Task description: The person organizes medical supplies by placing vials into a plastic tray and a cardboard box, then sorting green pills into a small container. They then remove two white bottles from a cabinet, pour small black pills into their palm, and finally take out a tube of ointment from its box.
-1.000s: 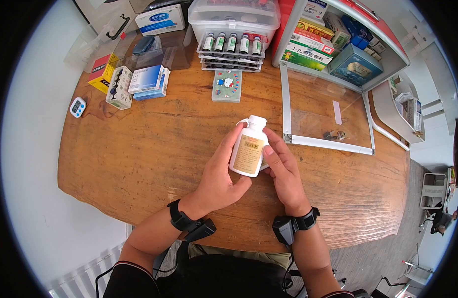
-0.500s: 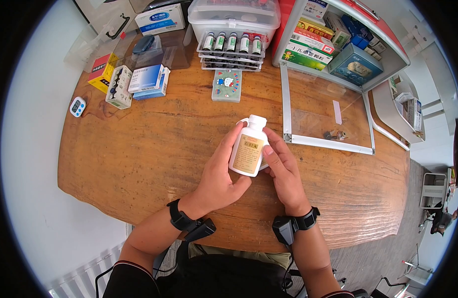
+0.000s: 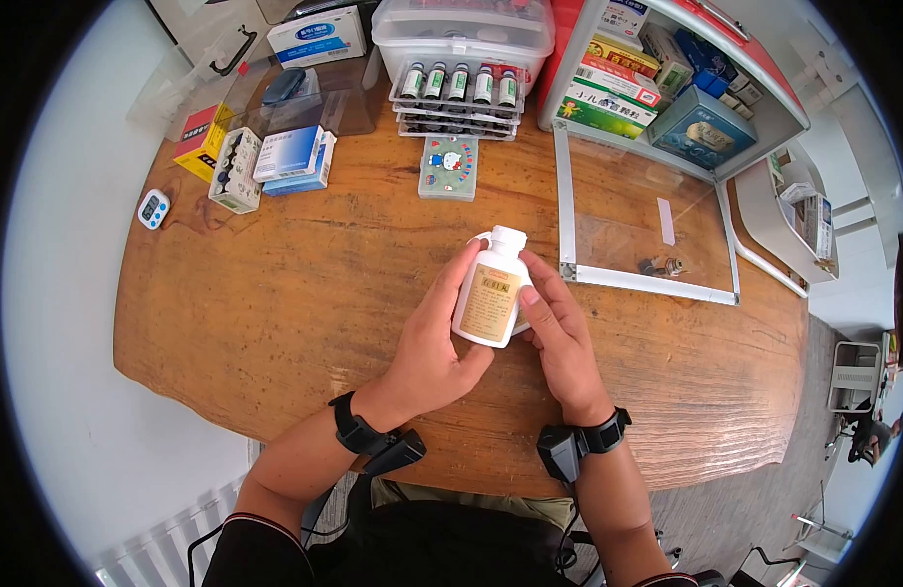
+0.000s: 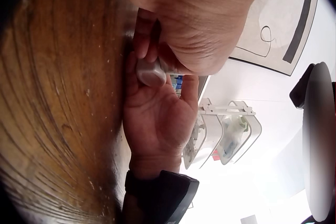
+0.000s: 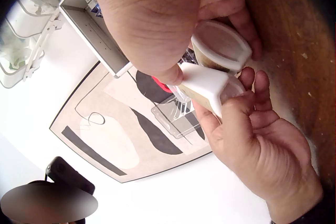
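Note:
A white plastic bottle (image 3: 492,289) with a tan label and white cap is held upright over the wooden table (image 3: 275,313). My left hand (image 3: 434,338) grips its left side, thumb under the base. My right hand (image 3: 559,333) holds its right side with the fingers curled behind. In the left wrist view the left hand (image 4: 199,24) fills the top and the bottle's base (image 4: 151,71) sits above the right hand (image 4: 157,124). The right wrist view shows the right hand (image 5: 152,19), the oval base (image 5: 220,45) and the left hand (image 5: 262,140). A second white piece (image 5: 207,85) shows beside the bottle; I cannot tell what it is.
At the table's back stand a rack of small vials (image 3: 458,86) and a clear plastic box (image 3: 461,29). A cartoon pill case (image 3: 448,167), medicine boxes (image 3: 288,157), a yellow box (image 3: 199,140) and a small timer (image 3: 154,209) lie left. A cabinet's glass door (image 3: 647,225) lies open at right.

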Available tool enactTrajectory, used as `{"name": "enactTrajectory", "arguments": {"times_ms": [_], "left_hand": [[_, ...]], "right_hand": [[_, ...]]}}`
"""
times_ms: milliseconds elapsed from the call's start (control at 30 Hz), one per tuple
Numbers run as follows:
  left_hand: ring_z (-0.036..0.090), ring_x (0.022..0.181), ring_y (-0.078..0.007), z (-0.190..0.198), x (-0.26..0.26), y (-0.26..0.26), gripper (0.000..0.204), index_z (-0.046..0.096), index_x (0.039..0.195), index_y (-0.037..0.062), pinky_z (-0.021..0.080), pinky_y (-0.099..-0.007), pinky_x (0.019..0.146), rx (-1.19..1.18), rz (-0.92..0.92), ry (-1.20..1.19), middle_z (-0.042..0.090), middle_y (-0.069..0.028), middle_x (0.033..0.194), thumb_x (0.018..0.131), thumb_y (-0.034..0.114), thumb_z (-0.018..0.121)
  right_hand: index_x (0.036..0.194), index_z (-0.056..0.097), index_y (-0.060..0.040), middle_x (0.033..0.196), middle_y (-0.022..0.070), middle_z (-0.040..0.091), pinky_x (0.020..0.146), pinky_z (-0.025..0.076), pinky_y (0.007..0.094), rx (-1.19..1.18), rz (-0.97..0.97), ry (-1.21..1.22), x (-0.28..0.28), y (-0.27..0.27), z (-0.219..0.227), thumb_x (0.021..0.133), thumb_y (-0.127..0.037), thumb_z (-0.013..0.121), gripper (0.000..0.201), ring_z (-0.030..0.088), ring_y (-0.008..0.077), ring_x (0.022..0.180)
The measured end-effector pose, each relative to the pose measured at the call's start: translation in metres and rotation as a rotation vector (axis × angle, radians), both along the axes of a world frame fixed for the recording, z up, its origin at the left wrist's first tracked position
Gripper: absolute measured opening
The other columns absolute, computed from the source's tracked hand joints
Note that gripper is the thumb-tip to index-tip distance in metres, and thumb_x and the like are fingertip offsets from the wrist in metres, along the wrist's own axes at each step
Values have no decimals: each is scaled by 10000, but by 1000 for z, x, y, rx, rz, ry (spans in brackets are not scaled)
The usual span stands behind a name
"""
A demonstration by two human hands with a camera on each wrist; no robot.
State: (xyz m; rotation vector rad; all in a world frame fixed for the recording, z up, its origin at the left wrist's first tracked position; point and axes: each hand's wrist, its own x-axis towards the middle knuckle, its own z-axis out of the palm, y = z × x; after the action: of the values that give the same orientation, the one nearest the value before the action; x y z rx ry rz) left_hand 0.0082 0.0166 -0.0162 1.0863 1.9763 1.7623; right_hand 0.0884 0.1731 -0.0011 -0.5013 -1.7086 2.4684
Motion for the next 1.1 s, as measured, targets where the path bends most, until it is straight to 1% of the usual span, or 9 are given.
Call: {"name": "enactTrajectory", "arguments": {"times_ms": [133,333,400,567,667,733,833,1033,1100], "left_hand": [[419,1439,-356,-2,0,0,860,222,1581,-7,392,-414,1147,0,5,4,370,-246,1559,808,-72,593],[424,1435,-354,-1,0,0,876,229,1578,-14,391,-415,1148,12,5,-11,376,-244,1555,786,-68,598],[423,1437,-350,-1,1,0,891,227,1579,-16,388,-415,1151,-2,0,-64,377,-242,1554,771,-56,602],[425,1437,-344,-3,2,-1,901,226,1580,-16,388,-411,1151,-2,-11,-98,376,-243,1555,766,-40,612],[428,1435,-343,-4,2,-1,908,224,1581,-16,392,-410,1148,3,-17,-111,375,-246,1556,764,-35,620],[430,1434,-344,-4,2,-1,912,222,1582,-15,395,-409,1146,1,-18,-117,373,-247,1556,763,-32,623],[444,1422,-336,-4,2,-1,919,214,1585,-14,407,-404,1135,1,-16,-113,367,-247,1558,764,-29,626],[475,1389,-310,-2,2,-1,922,205,1589,-11,431,-390,1111,9,-29,-128,371,-236,1552,769,-29,624],[586,1255,-215,-2,1,-2,966,169,1613,41,537,-328,968,-25,-34,-66,374,-156,1561,757,-80,601]], "right_hand": [[1508,384,29,1436,130,526,1114,391,319,2,-9,2,0,-1,0,1073,-238,550,537,489,184,1323],[1508,391,22,1425,127,535,1096,401,313,-17,-6,11,0,0,-6,1077,-260,543,538,498,180,1305],[1508,392,21,1422,125,538,1090,404,311,-4,-7,1,1,0,-3,1078,-265,540,537,501,180,1299],[1507,396,18,1414,119,545,1071,415,308,17,-8,-7,1,1,-3,1081,-279,532,536,510,175,1281],[1508,396,15,1406,115,552,1047,431,302,-19,-8,15,1,1,-7,1084,-285,526,536,521,166,1259],[1509,399,8,1391,104,562,993,456,285,-17,-10,12,1,1,-8,1086,-294,519,533,537,147,1217],[1509,403,-1,1376,94,572,944,470,268,-20,-11,7,1,1,-8,1088,-297,515,528,549,132,1179],[1509,412,-13,1357,79,583,918,473,258,-26,-19,8,1,0,-7,1088,-302,513,520,558,121,1148],[1510,413,-18,1354,75,584,909,474,255,-26,-17,0,1,1,-8,1087,-305,514,521,558,116,1142]]}}
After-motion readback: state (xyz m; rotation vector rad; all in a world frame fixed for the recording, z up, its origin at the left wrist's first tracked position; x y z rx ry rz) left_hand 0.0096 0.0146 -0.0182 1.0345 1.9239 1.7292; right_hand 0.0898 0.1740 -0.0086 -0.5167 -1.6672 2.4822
